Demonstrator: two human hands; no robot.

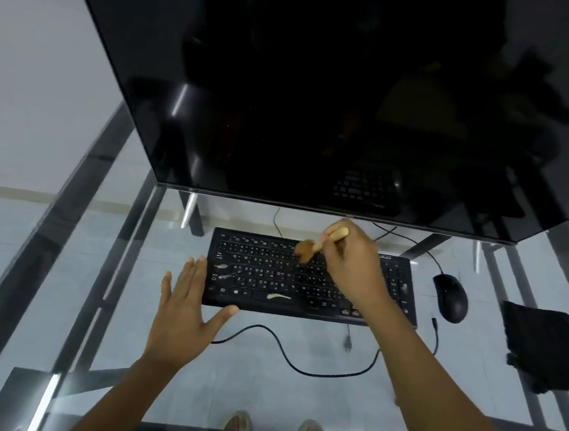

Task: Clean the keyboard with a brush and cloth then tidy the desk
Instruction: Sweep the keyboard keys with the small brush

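Note:
A black keyboard (264,275) lies on the glass desk (96,302) below the monitor. Pale smears of dirt show on its left keys and space bar. My right hand (354,266) is closed around a small wooden-handled brush (311,247), whose brown bristles touch the upper middle rows of keys. My left hand (185,313) rests flat with fingers spread at the keyboard's left front corner, thumb against its front edge. A folded black cloth (543,344) lies on the desk at the far right.
A large dark monitor (321,91) fills the top of the view, overhanging the desk. A black mouse (449,296) sits right of the keyboard, its cable (297,364) looping across the glass in front. The desk's metal frame and my feet show through the glass.

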